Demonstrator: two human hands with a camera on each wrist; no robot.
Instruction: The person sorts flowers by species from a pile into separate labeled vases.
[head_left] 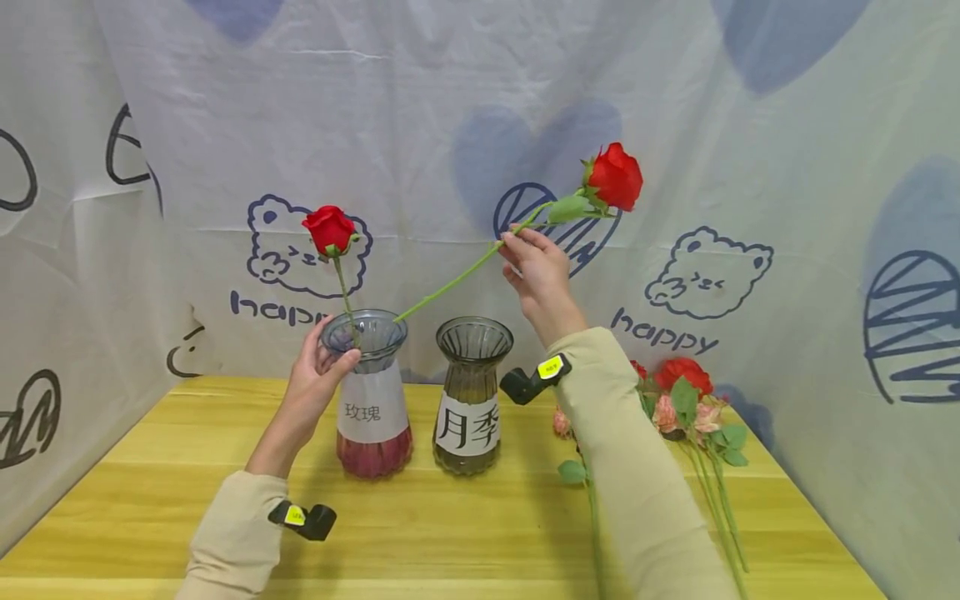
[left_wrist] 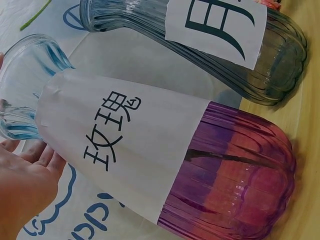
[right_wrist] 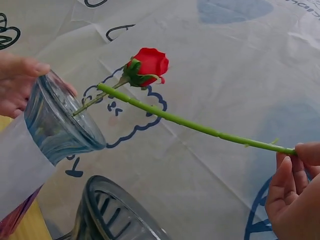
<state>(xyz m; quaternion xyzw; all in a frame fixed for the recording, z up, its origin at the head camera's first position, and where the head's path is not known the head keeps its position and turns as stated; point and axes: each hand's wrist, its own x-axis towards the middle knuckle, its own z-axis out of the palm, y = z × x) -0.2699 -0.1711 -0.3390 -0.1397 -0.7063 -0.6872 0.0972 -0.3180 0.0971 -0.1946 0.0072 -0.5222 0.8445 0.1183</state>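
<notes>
My left hand (head_left: 306, 385) grips the neck of a ribbed glass vase (head_left: 375, 457) with a pink lower part, a bluish rim and a white label with handwritten characters. One red rose (head_left: 328, 230) stands in that vase, leaning a little left. My right hand (head_left: 542, 273) pinches the green stem of another red rose (head_left: 617, 177) between thumb and fingers. This rose is tilted, bloom up to the right. In the right wrist view its bare stem end (right_wrist: 102, 87) points at the standing rose, close to the vase mouth.
A grey-brown glass vase (head_left: 472, 340) with a white label stands just right of the held vase. Several red and pink flowers (head_left: 684, 377) with long stems lie at the table's right side, partly behind my right sleeve. A printed cloth (head_left: 420, 150) hangs behind the wooden table (head_left: 420, 533).
</notes>
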